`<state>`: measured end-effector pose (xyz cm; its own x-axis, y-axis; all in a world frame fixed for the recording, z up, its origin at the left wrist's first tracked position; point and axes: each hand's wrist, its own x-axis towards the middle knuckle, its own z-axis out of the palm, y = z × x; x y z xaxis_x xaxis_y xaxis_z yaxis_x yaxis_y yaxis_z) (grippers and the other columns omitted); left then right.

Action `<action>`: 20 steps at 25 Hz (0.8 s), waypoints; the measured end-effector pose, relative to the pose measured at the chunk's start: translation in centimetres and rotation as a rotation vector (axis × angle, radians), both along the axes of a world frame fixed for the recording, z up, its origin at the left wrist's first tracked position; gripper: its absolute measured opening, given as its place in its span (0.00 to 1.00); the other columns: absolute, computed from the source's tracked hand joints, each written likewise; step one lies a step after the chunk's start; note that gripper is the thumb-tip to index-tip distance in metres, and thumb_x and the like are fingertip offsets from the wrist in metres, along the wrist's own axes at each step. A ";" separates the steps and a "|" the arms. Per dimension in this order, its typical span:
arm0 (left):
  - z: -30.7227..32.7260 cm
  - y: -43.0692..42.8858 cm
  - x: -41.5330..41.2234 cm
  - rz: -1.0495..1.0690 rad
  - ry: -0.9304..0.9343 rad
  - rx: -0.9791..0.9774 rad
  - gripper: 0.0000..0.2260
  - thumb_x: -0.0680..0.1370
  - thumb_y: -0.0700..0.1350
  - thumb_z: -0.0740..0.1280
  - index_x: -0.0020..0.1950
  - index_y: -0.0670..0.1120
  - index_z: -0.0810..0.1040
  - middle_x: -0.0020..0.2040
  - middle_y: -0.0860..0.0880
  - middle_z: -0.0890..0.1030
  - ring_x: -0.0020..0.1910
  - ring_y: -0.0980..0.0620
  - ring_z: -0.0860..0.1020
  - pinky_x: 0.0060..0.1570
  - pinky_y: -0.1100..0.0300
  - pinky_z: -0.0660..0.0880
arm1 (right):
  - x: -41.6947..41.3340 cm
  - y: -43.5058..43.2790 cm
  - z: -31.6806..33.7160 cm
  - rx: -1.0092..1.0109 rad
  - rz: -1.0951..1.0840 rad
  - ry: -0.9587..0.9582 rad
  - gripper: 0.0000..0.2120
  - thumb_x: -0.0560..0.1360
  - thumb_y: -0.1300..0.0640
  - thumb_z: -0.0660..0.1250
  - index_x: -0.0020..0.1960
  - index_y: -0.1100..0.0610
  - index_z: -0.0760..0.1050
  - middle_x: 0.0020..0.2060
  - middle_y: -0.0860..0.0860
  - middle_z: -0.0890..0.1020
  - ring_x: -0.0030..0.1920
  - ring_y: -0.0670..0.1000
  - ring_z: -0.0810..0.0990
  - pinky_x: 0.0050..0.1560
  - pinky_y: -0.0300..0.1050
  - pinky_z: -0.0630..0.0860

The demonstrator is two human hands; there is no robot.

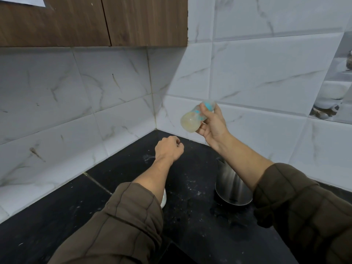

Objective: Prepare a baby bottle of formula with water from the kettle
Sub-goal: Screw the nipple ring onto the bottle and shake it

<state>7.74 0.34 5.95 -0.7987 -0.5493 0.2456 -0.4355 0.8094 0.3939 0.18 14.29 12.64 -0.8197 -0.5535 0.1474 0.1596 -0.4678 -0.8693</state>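
Note:
My right hand [213, 124] grips a baby bottle [192, 121] in the air in front of the tiled wall. The bottle is tilted, its base toward me, and holds pale milky liquid; it has blue markings and looks blurred. My left hand [168, 148] hovers lower and to the left over the counter, fingers curled into a loose fist with nothing visible in it. A steel kettle [231, 184] stands on the black counter under my right forearm, which hides part of it.
The black counter [123, 168] meets white marble-look tiles in a corner, with white powder specks and wet spots on it. A white object [164, 199] peeks out beneath my left forearm. Brown wooden cabinets [95, 20] hang overhead at left.

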 end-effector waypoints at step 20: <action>-0.4 0.0 0.0 -0.008 0.016 0.001 0.13 0.81 0.50 0.65 0.61 0.50 0.83 0.51 0.51 0.86 0.54 0.46 0.83 0.53 0.53 0.78 | 0.0 0.5 0.2 -0.046 -0.003 -0.009 0.29 0.80 0.52 0.72 0.78 0.52 0.66 0.55 0.53 0.83 0.46 0.54 0.87 0.47 0.53 0.84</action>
